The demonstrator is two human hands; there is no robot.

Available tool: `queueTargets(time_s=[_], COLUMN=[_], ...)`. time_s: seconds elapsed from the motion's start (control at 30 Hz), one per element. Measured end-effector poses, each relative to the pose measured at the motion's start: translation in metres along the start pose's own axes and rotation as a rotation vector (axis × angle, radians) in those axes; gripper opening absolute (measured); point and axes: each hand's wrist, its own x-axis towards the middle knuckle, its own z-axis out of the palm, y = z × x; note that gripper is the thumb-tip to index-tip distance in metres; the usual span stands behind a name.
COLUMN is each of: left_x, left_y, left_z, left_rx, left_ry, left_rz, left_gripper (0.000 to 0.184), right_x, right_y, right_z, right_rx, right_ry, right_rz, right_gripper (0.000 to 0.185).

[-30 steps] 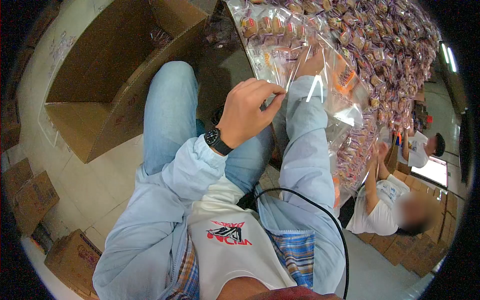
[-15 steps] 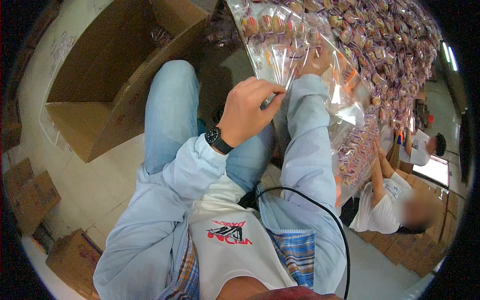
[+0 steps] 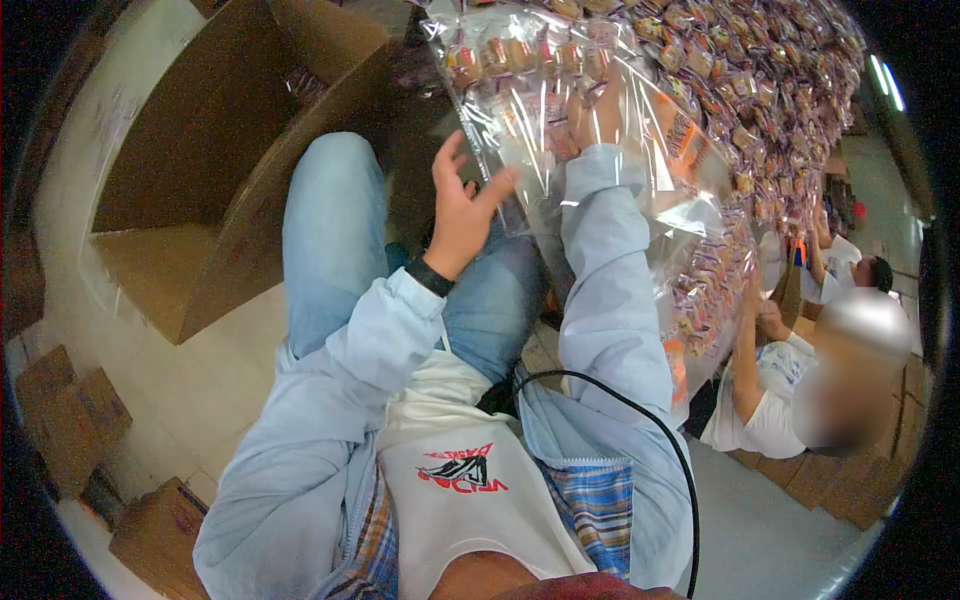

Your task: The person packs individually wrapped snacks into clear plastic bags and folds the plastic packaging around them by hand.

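Observation:
My left hand (image 3: 464, 205), with a black watch (image 3: 431, 277) at the wrist, is beside the near left edge of a clear plastic bag (image 3: 505, 130). Its fingers and thumb are spread, and the thumb overlaps the bag's edge; I cannot tell whether they touch. My right hand (image 3: 598, 118) is under the bag's clear film, sleeve cuff at its near side. Glare and film blur its fingers. A row of small wrapped snacks (image 3: 510, 52) shows through the bag's far part. Orange print (image 3: 683, 140) marks the bag's right side.
Many purple-edged wrapped snacks (image 3: 770, 110) are heaped at the right and back. A large open cardboard box (image 3: 170, 150) stands at my left, with other cartons (image 3: 160, 535) on the floor. A black cable (image 3: 655, 425) crosses my right sleeve. Two people in white shirts work at the right.
My left hand has let go of the gathered bag edge, moved left and spread its fingers. The bag's film has opened out flatter and leftward. My right hand stays under the film.

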Motion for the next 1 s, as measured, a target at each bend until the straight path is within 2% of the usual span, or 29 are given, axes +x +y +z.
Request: queueTargets(time_s=[0.07, 0.1, 0.17, 0.2, 0.33, 0.47, 0.5, 0.6, 0.63, 0.73, 0.8, 0.87, 0.9, 1.0], left_x=[0.018, 0.022, 0.023, 0.021, 0.031, 0.056, 0.078, 0.095, 0.107, 0.127, 0.134, 0.135, 0.137, 0.137], left_y=[-0.03, -0.014, 0.001, 0.009, 0.01, 0.02, 0.0, 0.027, 0.023, 0.03, 0.029, 0.034, 0.035, 0.036], left_z=[0.0, 0.0, 0.007, 0.01, 0.018, 0.004, -0.002, -0.002, -0.005, -0.01, -0.01, -0.007, -0.005, 0.01], left_rx=[-0.156, -0.33, -0.289, -0.268, -0.341, -0.404, -0.399, -0.152, -0.17, -0.095, -0.07, 0.013, 0.009, -0.008], left_ry=[0.005, -0.113, -0.12, -0.122, -0.05, -0.049, -0.111, -0.068, -0.097, -0.096, -0.161, -0.195, -0.208, -0.251], left_rz=[-0.057, -0.151, -0.143, -0.143, -0.113, -0.215, -0.133, -0.139, -0.108, -0.068, -0.078, -0.071, -0.061, -0.038], left_gripper=[0.095, 0.092, 0.086, 0.083, 0.086, 0.08, 0.081, 0.083, 0.084, 0.085, 0.089, 0.087, 0.087, 0.085], right_x=[-0.011, -0.017, -0.034, -0.039, -0.051, -0.043, -0.042, -0.045, -0.046, -0.052, -0.047, -0.043, -0.043, -0.043], right_y=[-0.002, -0.01, -0.056, -0.057, -0.038, 0.001, 0.01, 0.028, 0.029, 0.003, 0.017, 0.012, -0.005, 0.027], right_z=[-0.003, -0.011, -0.028, -0.027, -0.018, -0.015, -0.016, -0.013, -0.014, -0.03, -0.027, -0.044, -0.054, -0.063], right_rx=[-0.053, 0.001, 0.271, 0.285, 0.241, 0.094, 0.047, -0.078, -0.093, 0.212, 0.13, 0.126, 0.194, -0.017], right_ry=[-0.008, -0.018, -0.037, -0.029, 0.037, 0.077, 0.082, 0.106, 0.131, 0.278, 0.392, 0.302, 0.359, 0.341], right_rz=[0.013, 0.045, 0.184, 0.182, 0.133, 0.118, 0.12, 0.141, 0.149, 0.198, 0.005, 0.145, 0.179, 0.222], right_gripper=[0.084, 0.087, 0.088, 0.088, 0.089, 0.089, 0.089, 0.09, 0.09, 0.093, 0.104, 0.109, 0.095, 0.092])
